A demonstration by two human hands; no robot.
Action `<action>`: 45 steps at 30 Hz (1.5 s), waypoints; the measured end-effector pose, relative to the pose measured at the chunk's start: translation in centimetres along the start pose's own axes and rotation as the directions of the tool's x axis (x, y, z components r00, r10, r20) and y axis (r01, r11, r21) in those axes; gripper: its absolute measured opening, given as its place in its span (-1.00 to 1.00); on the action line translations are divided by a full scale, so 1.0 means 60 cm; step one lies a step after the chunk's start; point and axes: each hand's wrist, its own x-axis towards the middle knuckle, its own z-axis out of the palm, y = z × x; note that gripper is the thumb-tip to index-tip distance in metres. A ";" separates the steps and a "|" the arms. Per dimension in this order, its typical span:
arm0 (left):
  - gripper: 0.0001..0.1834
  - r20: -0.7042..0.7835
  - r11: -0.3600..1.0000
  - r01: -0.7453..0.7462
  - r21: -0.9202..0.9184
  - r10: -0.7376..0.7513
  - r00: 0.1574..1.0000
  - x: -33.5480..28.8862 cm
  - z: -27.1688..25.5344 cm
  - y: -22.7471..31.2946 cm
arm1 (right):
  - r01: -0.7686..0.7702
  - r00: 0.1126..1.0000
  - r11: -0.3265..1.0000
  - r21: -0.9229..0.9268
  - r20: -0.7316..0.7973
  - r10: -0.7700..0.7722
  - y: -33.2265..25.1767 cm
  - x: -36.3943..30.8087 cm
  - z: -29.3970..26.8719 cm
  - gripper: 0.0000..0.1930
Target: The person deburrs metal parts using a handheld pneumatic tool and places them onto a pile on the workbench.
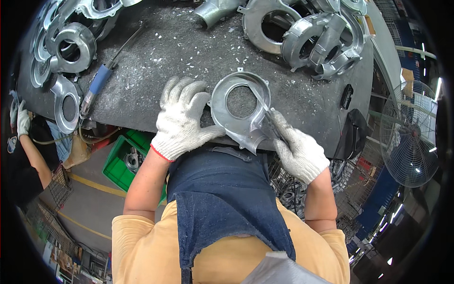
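On the dark table edge in front of me lies a silver ring-shaped metal casting, with a wide round opening and a short spout toward my body. My right hand, in a white knit glove, is closed around a slim metal file, whose tip reaches over the casting's inner rim. My left hand, gloved the same way, rests open on the casting's left side, fingers spread and thumb against its lower left edge. The file's handle end is mostly hidden in my right hand.
Similar castings are heaped at the far left and far right. A blue-handled power tool with a long thin bit lies at left. Metal chips litter the table. A green crate, a wire-guard fan and a co-worker's arm are around.
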 end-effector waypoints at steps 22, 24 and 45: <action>-0.59 0.071 0.932 -0.362 0.022 0.359 0.931 0.009 0.010 0.033 | -0.094 0.976 0.975 -0.201 0.175 0.130 -0.033 -0.049 -0.007 -0.25; -0.61 0.037 0.931 -0.357 -0.079 0.360 0.932 0.014 0.028 0.043 | -0.090 0.983 0.985 -0.147 0.148 0.112 -0.025 -0.047 -0.004 -0.25; -0.64 0.064 0.905 -0.407 -0.124 0.417 0.907 0.015 0.049 0.061 | -0.094 0.986 0.990 -0.105 0.130 0.108 0.001 -0.037 -0.014 -0.29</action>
